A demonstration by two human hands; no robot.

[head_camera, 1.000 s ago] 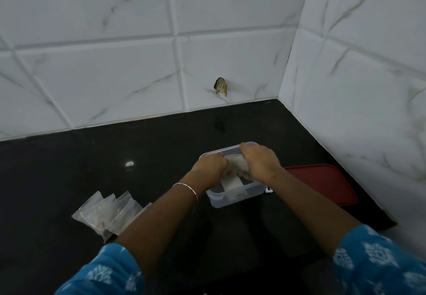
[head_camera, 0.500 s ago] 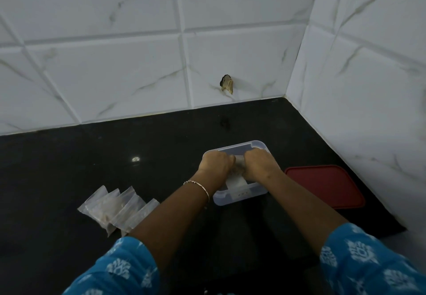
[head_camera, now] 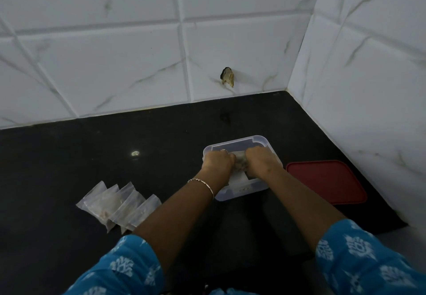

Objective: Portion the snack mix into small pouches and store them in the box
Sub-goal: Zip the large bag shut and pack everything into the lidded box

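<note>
Left hand [head_camera: 217, 164] and right hand [head_camera: 262, 163], both tight around a clear, speckled pouch [head_camera: 241, 163] over the translucent box [head_camera: 244, 190].

The left hand [head_camera: 217, 163] and right hand [head_camera: 262, 163] hide most of the pouch [head_camera: 239, 159] and the inside of the box [head_camera: 242, 192], and the left forearm [head_camera: 175, 211] covers some loose pouches [head_camera: 119, 205].

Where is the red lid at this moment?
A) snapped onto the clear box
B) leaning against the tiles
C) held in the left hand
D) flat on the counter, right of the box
D: the red lid lies flat on the black counter, right of the open clear box.
</note>
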